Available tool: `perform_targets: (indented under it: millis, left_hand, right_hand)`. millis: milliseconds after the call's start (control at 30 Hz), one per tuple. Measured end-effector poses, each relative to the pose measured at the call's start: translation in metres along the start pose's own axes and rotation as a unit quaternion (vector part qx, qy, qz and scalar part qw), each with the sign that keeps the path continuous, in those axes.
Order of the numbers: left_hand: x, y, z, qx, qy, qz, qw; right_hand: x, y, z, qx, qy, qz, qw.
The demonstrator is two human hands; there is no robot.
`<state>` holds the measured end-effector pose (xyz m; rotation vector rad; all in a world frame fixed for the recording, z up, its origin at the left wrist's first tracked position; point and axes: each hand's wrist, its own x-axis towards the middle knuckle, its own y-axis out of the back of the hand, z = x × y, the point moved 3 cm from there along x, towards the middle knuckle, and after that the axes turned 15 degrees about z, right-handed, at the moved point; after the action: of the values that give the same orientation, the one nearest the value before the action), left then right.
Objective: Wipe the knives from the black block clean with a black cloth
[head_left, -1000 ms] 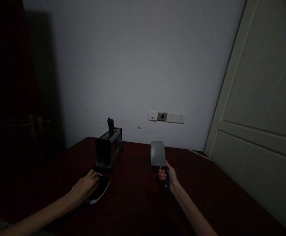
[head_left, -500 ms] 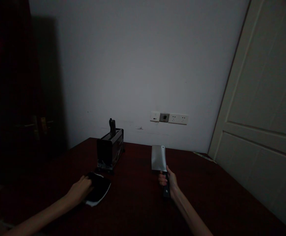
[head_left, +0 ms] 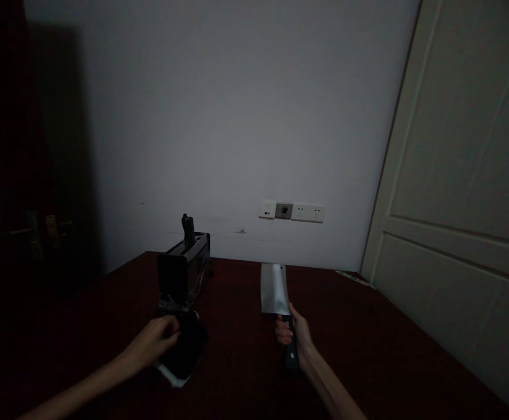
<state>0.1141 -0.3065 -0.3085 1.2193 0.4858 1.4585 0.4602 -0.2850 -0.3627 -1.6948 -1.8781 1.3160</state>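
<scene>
My right hand (head_left: 292, 336) is closed round the dark handle of a cleaver (head_left: 273, 289), whose wide steel blade points up and away from me over the dark red table (head_left: 368, 344). My left hand (head_left: 156, 340) grips a dark cloth with a white edge (head_left: 184, 353) and holds its near edge lifted off the table. Just behind the cloth stands a metal knife block (head_left: 183, 272) with one black knife handle sticking out of its top.
A grey wall with a row of power sockets (head_left: 292, 211) runs behind the table. A pale panelled door (head_left: 460, 221) stands at the right. A dark door or cabinet with handles (head_left: 39, 230) fills the left side.
My left hand has closed on the cloth and raised it from lying flat. The cleaver has dropped slightly and come nearer to me. The camera has shifted a little.
</scene>
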Motion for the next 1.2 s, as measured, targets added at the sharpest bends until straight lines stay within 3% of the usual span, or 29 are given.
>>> perform_targets:
  millis: [133,267,367,467,533,633,700,867,1033,1200]
  left_hand:
    - [0.036,0.015,0.051,-0.118,-0.010,0.052,0.992]
    - [0.083,0.028,0.096,-0.126,-0.069,0.184,0.972]
    - [0.107,0.016,0.127,-0.110,-0.146,0.285,0.941]
    - [0.113,-0.018,0.153,-0.118,-0.231,0.262,0.930]
    - [0.107,-0.043,0.165,-0.123,-0.292,0.193,0.929]
    - [0.091,-0.067,0.177,-0.144,-0.379,0.094,0.909]
    - [0.084,-0.076,0.180,-0.154,-0.405,0.069,0.898]
    - [0.086,-0.092,0.181,-0.148,-0.358,0.143,0.911]
    - [0.084,-0.096,0.183,-0.098,-0.408,0.233,0.877]
    - [0.076,-0.097,0.188,-0.080,-0.454,0.216,0.861]
  right_hand:
    - [-0.001,-0.002,0.008,0.028,-0.042,0.004,0.999]
    - [-0.004,-0.006,0.020,0.045,-0.085,0.016,0.995]
    - [-0.006,-0.009,0.027,0.031,-0.101,0.020,0.994]
    - [-0.008,-0.013,0.030,0.013,-0.103,0.015,0.994]
    - [-0.009,-0.015,0.031,0.004,-0.105,0.011,0.994]
    - [-0.011,-0.017,0.030,-0.001,-0.100,0.022,0.995]
    - [-0.012,-0.018,0.028,-0.003,-0.087,0.040,0.995]
    - [-0.020,-0.023,0.024,-0.033,-0.059,0.087,0.994]
    - [-0.030,-0.033,0.024,-0.068,-0.025,0.109,0.991]
    - [-0.036,-0.036,0.025,-0.084,0.001,0.130,0.988]
